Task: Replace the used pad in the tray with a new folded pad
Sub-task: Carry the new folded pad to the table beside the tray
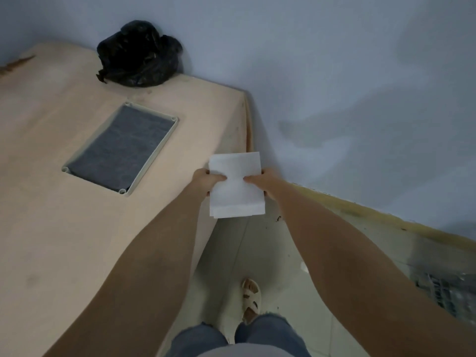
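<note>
You hold the new folded pad [235, 185] in both hands at the worktop's [51, 228] near right corner. Left hand [206, 180] and right hand [261, 182] each pinch a side edge, thumbs on top, the other fingers underneath. The tray [164, 140] sits well left of your fingers and farther out, a dark grey used pad [118, 148] still filling it. Beyond it, a black plastic bag [137, 54]. Step in hand: likely readying the fresh pad. Next: free a hand and lift out the grey one. No readable writing anywhere.
</note>
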Tool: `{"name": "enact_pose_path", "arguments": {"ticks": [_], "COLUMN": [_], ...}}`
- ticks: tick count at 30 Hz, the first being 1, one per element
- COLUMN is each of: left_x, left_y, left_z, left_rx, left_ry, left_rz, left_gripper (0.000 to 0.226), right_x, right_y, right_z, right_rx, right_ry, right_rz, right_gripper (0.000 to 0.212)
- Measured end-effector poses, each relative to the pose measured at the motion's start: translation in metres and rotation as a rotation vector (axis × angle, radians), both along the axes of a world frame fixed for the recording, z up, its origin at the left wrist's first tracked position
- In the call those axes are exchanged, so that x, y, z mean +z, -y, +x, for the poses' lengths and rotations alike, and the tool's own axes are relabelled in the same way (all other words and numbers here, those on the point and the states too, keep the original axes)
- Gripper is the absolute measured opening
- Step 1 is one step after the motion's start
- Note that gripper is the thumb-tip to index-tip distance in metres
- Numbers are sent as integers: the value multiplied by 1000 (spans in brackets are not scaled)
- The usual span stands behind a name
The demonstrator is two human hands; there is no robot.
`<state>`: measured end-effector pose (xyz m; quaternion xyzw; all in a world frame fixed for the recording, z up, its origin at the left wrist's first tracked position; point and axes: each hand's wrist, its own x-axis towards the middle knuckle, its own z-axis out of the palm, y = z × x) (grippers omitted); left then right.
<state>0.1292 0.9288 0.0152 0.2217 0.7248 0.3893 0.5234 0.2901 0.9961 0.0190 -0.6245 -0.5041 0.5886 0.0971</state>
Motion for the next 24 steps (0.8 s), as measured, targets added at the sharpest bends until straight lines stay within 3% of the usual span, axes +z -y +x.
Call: {"name": "enact_pose_path", "arguments": {"ticks": [8,15,24], "left_x": [-1,2,7], "left_y": [-37,-45,-65], "left_z": [-13,-48,-133], "left_rx": [125,210,311], "left_ry": [-71,-154,-93], "left_rz": [-8,-25,50], "left_gripper": [37,46,35], "right_x": [0,2,17], "right_y": [-51,-75,-101], "right_z": [-21,-62,-156], "right_rx": [128,238,303], "right_ry": [20,14,40], "right_rz": [-5,-10,32], "right_gripper": [59,41,34]}}
